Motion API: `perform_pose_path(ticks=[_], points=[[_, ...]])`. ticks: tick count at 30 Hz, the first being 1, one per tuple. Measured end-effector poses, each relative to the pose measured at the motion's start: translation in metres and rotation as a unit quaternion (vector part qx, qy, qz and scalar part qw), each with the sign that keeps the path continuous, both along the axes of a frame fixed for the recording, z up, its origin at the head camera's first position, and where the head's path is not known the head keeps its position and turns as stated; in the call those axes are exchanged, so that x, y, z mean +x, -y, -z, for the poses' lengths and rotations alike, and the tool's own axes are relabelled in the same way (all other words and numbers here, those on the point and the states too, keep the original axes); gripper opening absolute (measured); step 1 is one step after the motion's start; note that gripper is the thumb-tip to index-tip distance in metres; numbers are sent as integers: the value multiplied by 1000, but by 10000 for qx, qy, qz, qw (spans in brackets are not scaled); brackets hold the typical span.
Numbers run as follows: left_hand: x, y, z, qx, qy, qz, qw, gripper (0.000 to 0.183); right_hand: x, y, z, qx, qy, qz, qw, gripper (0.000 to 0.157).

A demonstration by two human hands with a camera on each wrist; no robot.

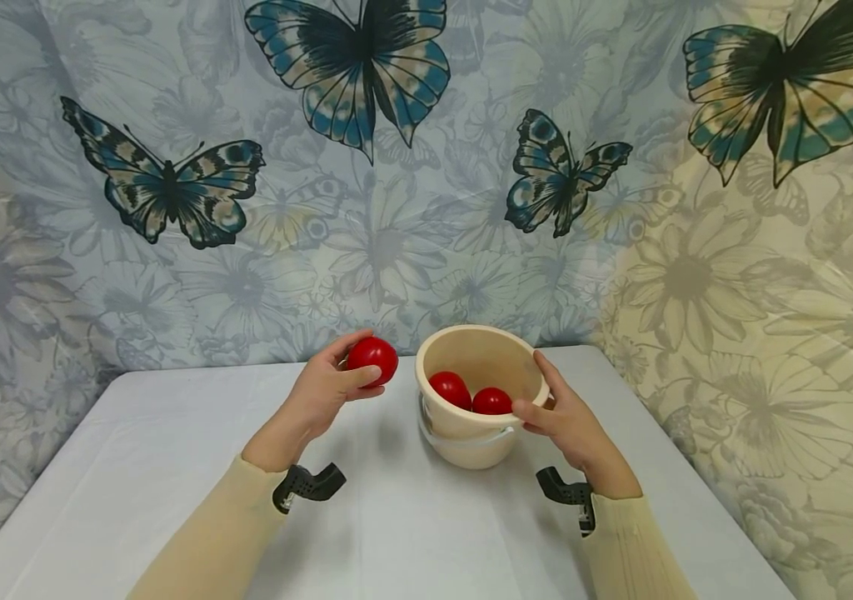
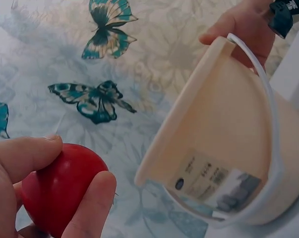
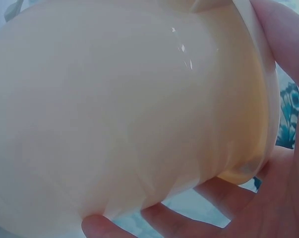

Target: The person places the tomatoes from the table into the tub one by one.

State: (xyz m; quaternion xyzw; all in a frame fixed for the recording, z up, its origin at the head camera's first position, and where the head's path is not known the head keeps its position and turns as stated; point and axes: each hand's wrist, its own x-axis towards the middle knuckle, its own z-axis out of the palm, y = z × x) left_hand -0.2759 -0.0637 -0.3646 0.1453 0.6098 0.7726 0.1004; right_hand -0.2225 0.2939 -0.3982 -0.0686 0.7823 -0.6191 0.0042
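My left hand [image 1: 327,385] holds a red tomato [image 1: 371,362] in the air, just left of a cream bucket [image 1: 469,452]. In the left wrist view, fingers and thumb grip this tomato [image 2: 65,186] from both sides. Two more tomatoes lie inside the bucket: a left one [image 1: 450,390] and a right one [image 1: 492,402]. My right hand [image 1: 567,421] grips the bucket's right side at the rim. Its fingers [image 3: 179,220] lie along the outer wall in the right wrist view. The bucket's mouth faces up and towards me.
A pale handle [image 1: 464,440] hangs down the bucket's front, and a printed label [image 2: 216,181] is on its wall. The white-covered table [image 1: 194,467] carries the bucket near its back edge. Behind stands a butterfly-patterned cloth [image 1: 389,217].
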Motion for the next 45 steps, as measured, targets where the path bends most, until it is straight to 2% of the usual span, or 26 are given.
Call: perform_pose_path(ticks=[4,9,14,28,45], points=[[-1,-13,-11,-26,-143,115,9998,64,1,-1,0,-25,1,-52,10000,98],[-1,-35,-24,5,-339,414,9986,62,2,-1,0,-36,13,-49,10000,98],[-1,-55,-32,-18,-395,608,9974,61,2,1,-1,-50,13,-44,10000,98],[-1,-86,-32,-132,-428,730,9963,60,0,-1,0,69,76,-11,9999,99],[0,-115,-32,-976,-640,783,9901,61,0,0,-1,169,95,35,9998,98]])
